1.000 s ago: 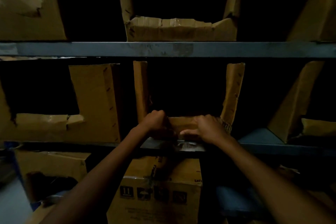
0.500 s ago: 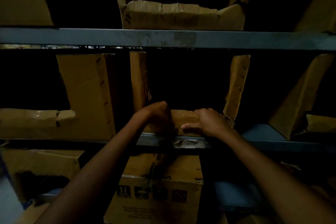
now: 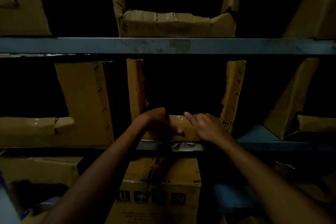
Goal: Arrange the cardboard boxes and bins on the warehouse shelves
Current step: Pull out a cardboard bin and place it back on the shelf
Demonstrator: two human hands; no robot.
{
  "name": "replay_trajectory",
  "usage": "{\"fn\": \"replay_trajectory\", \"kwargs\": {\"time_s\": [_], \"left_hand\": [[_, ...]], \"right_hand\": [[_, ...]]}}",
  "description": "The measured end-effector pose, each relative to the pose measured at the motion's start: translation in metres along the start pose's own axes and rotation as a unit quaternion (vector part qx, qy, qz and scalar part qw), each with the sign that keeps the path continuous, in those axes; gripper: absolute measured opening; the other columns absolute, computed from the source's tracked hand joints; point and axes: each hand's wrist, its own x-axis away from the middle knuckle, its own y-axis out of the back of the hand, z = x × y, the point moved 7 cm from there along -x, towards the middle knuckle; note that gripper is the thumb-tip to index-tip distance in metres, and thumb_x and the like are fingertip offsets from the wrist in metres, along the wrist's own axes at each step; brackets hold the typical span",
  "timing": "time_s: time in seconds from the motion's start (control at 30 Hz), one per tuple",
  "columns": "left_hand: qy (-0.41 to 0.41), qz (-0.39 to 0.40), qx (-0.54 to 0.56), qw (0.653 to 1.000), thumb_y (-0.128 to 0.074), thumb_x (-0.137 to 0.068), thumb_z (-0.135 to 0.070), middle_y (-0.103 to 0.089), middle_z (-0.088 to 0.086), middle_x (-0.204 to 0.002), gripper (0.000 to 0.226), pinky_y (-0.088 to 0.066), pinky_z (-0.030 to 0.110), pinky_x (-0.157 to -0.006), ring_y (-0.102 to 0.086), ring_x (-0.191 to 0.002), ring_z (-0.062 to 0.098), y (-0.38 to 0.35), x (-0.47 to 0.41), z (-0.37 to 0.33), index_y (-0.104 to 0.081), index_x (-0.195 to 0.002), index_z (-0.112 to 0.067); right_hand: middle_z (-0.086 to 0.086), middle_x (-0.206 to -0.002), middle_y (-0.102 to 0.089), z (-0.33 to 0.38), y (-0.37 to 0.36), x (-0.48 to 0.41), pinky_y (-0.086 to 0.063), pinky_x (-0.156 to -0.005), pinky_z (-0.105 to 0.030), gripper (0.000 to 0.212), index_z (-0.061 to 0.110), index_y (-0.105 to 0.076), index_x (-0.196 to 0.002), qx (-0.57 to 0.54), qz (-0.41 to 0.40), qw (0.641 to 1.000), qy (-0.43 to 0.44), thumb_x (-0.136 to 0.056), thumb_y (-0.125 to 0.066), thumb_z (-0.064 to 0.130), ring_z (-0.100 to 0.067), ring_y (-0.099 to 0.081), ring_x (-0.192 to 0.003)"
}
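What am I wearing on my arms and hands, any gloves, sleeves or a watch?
No sleeves reach into view; skin is bare down to the frame's edge. The left hand and right hand wear no gloves. No watch, band or ring is visible, though the light is dim.

Middle bin [image 3: 183,127] inside: black, contents cannot be told.
Left hand [image 3: 156,123]: fingers lost in shadow at the bin's lip; hold unclear.
Upper bin [image 3: 174,25]: side walls cut off by the top edge.
Lower box [image 3: 160,192]: small print unreadable, base cut off.
Right-hand box [image 3: 291,100]: far part in darkness.
Rail label [image 3: 187,146]: crumpled, illegible.
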Motion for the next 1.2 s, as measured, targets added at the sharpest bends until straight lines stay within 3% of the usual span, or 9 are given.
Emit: {"fn": "replay_trajectory", "kwargs": {"time_s": [0.17, 0.23, 0.33, 0.53, 0.63, 0.73, 0.83, 0.97, 1.2], "left_hand": [[-0.076, -0.187, 0.024, 0.979, -0.074, -0.062, -0.069, -0.062, -0.003, -0.076, 0.063, -0.048, 0.029, -0.057, -0.059, -0.067, 0.013, 0.001, 0.016, -0.004, -0.056, -0.085, -0.013], [-0.087, -0.276, -0.026, 0.957, -0.064, -0.081, -0.058, -0.058, 0.001, -0.068, 0.047, -0.034, 0.025, -0.052, -0.056, -0.06, 0.017, 0.0, 0.027, -0.008, -0.053, -0.08, -0.013], [-0.085, -0.368, -0.107, 0.92, -0.048, -0.097, -0.045, -0.066, 0.012, -0.082, 0.037, -0.036, 0.028, -0.057, -0.064, -0.073, 0.029, 0.001, 0.042, -0.019, -0.058, -0.097, -0.01], [-0.129, -0.355, -0.253, 0.891, -0.043, -0.093, -0.018, -0.055, 0.018, -0.119, 0.032, -0.054, 0.04, -0.074, -0.054, -0.108, 0.035, 0.003, 0.055, -0.034, -0.048, -0.122, -0.005], [-0.146, -0.374, -0.271, 0.875, -0.053, -0.086, -0.016, -0.054, 0.023, -0.126, 0.039, -0.057, 0.043, -0.079, -0.053, -0.116, 0.04, 0.015, 0.067, -0.048, -0.051, -0.122, -0.002], [-0.15, -0.382, -0.267, 0.872, -0.07, -0.081, -0.023, -0.046, 0.025, -0.138, 0.056, -0.047, 0.047, -0.099, -0.042, -0.131, 0.041, 0.025, 0.082, -0.063, -0.052, -0.129, -0.001], [-0.149, -0.417, -0.249, 0.861, -0.055, -0.088, -0.035, -0.036, 0.023, -0.147, 0.059, -0.034, 0.047, -0.109, -0.03, -0.139, 0.039, 0.038, 0.104, -0.077, -0.044, -0.138, -0.004], [-0.136, -0.439, -0.225, 0.859, -0.031, -0.093, -0.044, -0.03, 0.022, -0.151, 0.061, -0.032, 0.049, -0.112, -0.025, -0.141, 0.037, 0.056, 0.132, -0.092, -0.039, -0.141, -0.006], [-0.134, -0.472, -0.226, 0.841, -0.049, -0.094, -0.036, -0.025, 0.021, -0.154, 0.06, -0.032, 0.05, -0.112, -0.024, -0.142, 0.037, 0.081, 0.184, -0.106, -0.035, -0.144, -0.006]], "right_hand": [[-0.009, -0.112, -0.065, 0.007, 0.002, 0.005, -0.036, -0.078, -0.035, 0.048, 0.021, -0.056, -0.12, 0.035, -0.005, 0.999, -0.002, -0.103, -0.02, 0.048, -0.028, -0.06, -0.104], [-0.01, -0.112, -0.063, 0.01, 0.003, 0.011, -0.039, -0.076, -0.035, 0.041, 0.021, -0.05, -0.121, 0.033, -0.014, 0.999, 0.001, -0.104, -0.022, 0.045, -0.03, -0.06, -0.102], [-0.01, -0.12, -0.056, 0.015, 0.002, 0.018, -0.045, -0.084, -0.04, 0.038, 0.019, -0.046, -0.127, 0.087, -0.017, 0.996, 0.021, -0.103, -0.027, 0.041, -0.031, -0.054, -0.108], [-0.008, -0.159, -0.017, 0.027, 0.016, 0.033, -0.018, -0.117, -0.044, 0.059, 0.02, -0.009, -0.154, 0.154, 0.002, 0.986, 0.06, -0.103, -0.035, 0.034, -0.025, -0.015, -0.147], [-0.007, -0.162, 0.001, 0.032, 0.036, 0.042, -0.01, -0.12, -0.042, 0.071, 0.02, 0.003, -0.155, 0.138, -0.02, 0.988, 0.069, -0.101, -0.042, 0.031, -0.022, 0.002, -0.149], [-0.008, -0.162, 0.006, 0.038, 0.061, 0.053, -0.012, -0.119, -0.039, 0.077, 0.02, 0.006, -0.154, 0.092, -0.027, 0.993, 0.068, -0.099, -0.047, 0.033, -0.022, 0.004, -0.149], [-0.008, -0.162, 0.008, 0.044, 0.087, 0.068, -0.018, -0.118, -0.038, 0.082, 0.02, 0.006, -0.154, 0.073, -0.035, 0.994, 0.067, -0.097, -0.051, 0.033, -0.022, 0.003, -0.149], [-0.007, -0.162, 0.008, 0.055, 0.122, 0.087, -0.02, -0.118, -0.04, 0.085, 0.022, 0.006, -0.154, 0.056, -0.066, 0.993, 0.082, -0.096, -0.054, 0.031, -0.023, 0.001, -0.149], [-0.003, -0.162, 0.007, 0.081, 0.173, 0.115, -0.034, -0.112, -0.044, 0.083, 0.025, 0.004, -0.154, 0.025, -0.116, 0.986, 0.115, -0.095, -0.054, 0.033, -0.024, -0.01, -0.148]]}}
